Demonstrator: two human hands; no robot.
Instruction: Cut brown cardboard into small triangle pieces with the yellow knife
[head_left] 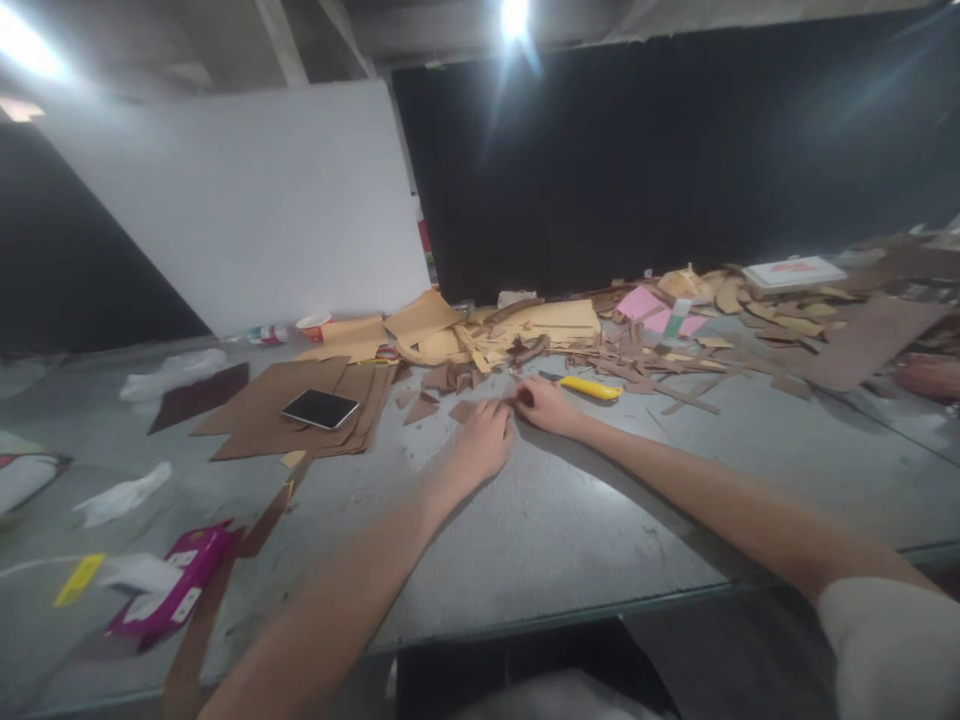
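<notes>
My left hand [486, 440] and my right hand [546, 406] meet at the fingertips, low over the grey tabletop [525, 530]. The fingers of both are bent and pinched together. Whatever sits between them is too small and blurred to make out. A small brown scrap [462, 411] lies against the left hand's fingers. Just beyond my right hand rests a yellow-handled utility knife [591, 387], its dark end pointing left. More brown scraps [421, 408] are scattered to the left of the fingertips.
A phone [320, 409] lies on stacked brown sheets [259, 395] at left. Nearer stand a purple wipes pack [184, 590] and a brown strip [262, 525]. Tan sheets [551, 318], offcuts, pink paper [645, 303] and a glue stick [677, 317] crowd the back.
</notes>
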